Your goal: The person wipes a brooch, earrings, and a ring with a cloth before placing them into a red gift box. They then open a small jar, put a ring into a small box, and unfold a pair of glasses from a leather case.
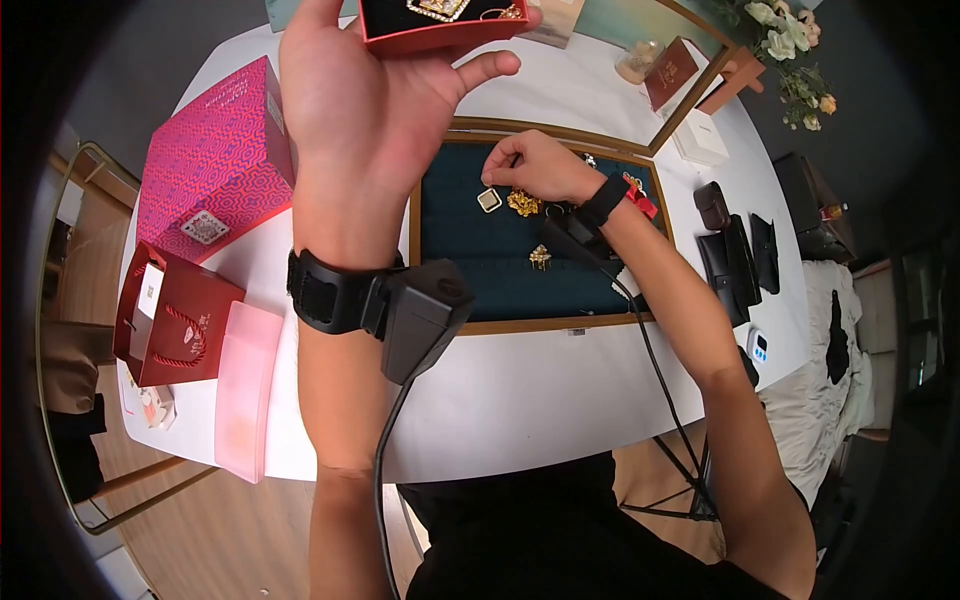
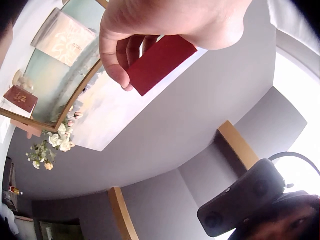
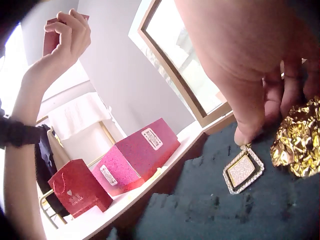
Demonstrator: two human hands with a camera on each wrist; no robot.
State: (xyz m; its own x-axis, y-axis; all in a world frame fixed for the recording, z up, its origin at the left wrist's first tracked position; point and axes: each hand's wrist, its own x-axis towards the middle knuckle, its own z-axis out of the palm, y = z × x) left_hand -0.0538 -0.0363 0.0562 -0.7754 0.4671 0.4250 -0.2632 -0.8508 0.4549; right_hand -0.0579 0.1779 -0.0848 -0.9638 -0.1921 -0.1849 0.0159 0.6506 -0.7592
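My left hand is raised, palm up, with its fingers around a small red jewelry box. On the box's black lining lie a sparkling diamond-shaped earring and a gold piece. The left wrist view shows the box's plain red underside. Over the dark green jewelry tray, my right hand pinches the top of a matching diamond-shaped earring between thumb and finger. Right beside it is a crumpled-looking gold piece. A gold ornament sits nearer the tray's front.
The tray's wooden-framed lid stands raised behind. At left are a pink patterned box, a red gift bag and a pink case. Dark cases lie at right; a cable trails from the right wrist.
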